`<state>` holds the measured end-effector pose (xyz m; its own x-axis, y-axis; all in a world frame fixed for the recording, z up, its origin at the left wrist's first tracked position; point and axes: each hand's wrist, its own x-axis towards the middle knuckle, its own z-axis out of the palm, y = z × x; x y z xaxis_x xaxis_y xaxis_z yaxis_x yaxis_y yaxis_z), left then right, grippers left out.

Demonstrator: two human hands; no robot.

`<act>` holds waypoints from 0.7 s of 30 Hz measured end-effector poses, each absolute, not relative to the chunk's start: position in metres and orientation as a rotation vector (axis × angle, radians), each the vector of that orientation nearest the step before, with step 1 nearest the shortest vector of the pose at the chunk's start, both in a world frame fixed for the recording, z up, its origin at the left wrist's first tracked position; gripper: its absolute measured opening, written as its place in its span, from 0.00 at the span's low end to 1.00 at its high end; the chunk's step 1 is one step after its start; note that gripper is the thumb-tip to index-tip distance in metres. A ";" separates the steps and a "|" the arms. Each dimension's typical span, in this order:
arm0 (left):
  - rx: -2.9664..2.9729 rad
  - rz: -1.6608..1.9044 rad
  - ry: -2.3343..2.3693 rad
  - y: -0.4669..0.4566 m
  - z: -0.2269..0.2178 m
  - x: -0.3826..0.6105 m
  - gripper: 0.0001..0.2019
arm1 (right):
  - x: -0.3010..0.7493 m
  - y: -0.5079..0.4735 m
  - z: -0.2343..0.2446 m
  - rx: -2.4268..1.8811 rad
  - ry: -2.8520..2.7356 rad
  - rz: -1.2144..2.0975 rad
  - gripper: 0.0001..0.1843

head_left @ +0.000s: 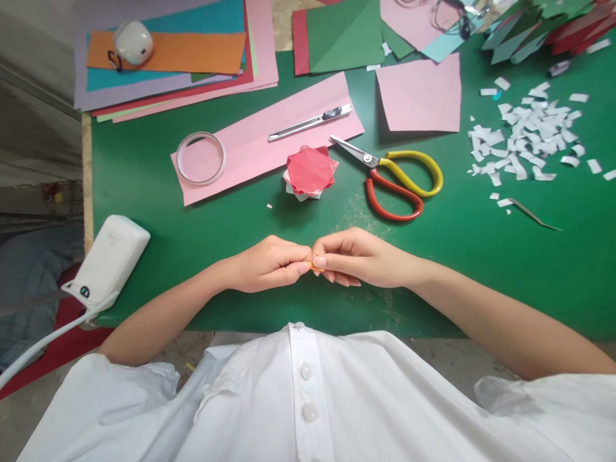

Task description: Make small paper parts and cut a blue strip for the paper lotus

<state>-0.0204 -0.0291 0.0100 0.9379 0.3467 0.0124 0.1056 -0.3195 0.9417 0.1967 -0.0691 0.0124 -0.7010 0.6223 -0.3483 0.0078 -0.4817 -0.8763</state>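
Observation:
My left hand (272, 264) and my right hand (363, 258) meet over the near part of the green table. Between their fingertips they pinch a small piece of orange paper (316, 267), mostly hidden by the fingers. Just beyond them stands a folded red and white paper piece (312, 171) shaped like a many-pointed flower. To its right lie scissors (394, 181) with one yellow and one red handle, blades slightly apart. A pink paper strip (250, 151) stretches behind, bearing a roll of tape (179, 160) and a silver utility knife (308, 124).
Coloured paper sheets (192, 102) are stacked at the back left under a white rounded device (133, 43). White paper scraps (527, 131) and a thin bent metal tool (534, 215) lie right. A white power bank (113, 256) with a cable sits at the left edge.

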 end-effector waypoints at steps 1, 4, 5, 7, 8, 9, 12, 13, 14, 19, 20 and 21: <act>1.878 0.249 0.326 -0.029 0.010 -0.021 0.14 | 0.196 -0.070 0.012 -0.929 -1.337 2.207 0.20; 1.821 0.219 0.334 -0.029 0.010 -0.022 0.15 | 0.195 -0.071 0.011 -0.872 -1.491 2.027 0.18; 1.794 0.201 0.343 -0.029 0.011 -0.022 0.15 | 0.194 -0.071 0.010 -0.849 -1.578 1.892 0.17; 1.722 0.179 0.359 -0.030 0.012 -0.022 0.17 | 0.194 -0.072 0.008 -0.809 -1.754 1.567 0.14; 1.680 0.169 0.363 -0.031 0.012 -0.022 0.17 | 0.194 -0.073 0.007 -0.793 -1.826 1.412 0.12; 1.637 0.161 0.365 -0.032 0.012 -0.022 0.18 | 0.194 -0.073 0.006 -0.786 -1.884 1.283 0.11; 1.528 0.143 0.375 -0.034 0.011 -0.022 0.19 | 0.193 -0.075 0.003 -0.843 -1.967 1.007 0.08; 1.510 0.147 0.385 -0.035 0.011 -0.021 0.19 | 0.193 -0.076 0.002 -0.877 -1.971 0.919 0.07; 1.498 0.162 0.401 -0.036 0.011 -0.021 0.19 | 0.193 -0.076 0.002 -0.907 -1.971 0.826 0.06; 1.423 0.282 0.481 -0.040 0.008 -0.019 0.20 | 0.191 -0.079 0.004 -0.910 -2.038 0.296 0.03; 1.399 0.290 0.486 -0.041 0.008 -0.018 0.20 | 0.190 -0.079 0.004 -0.903 -2.052 0.196 0.04; 1.372 0.290 0.488 -0.041 0.007 -0.018 0.20 | 0.191 -0.079 0.003 -0.894 -2.061 0.107 0.05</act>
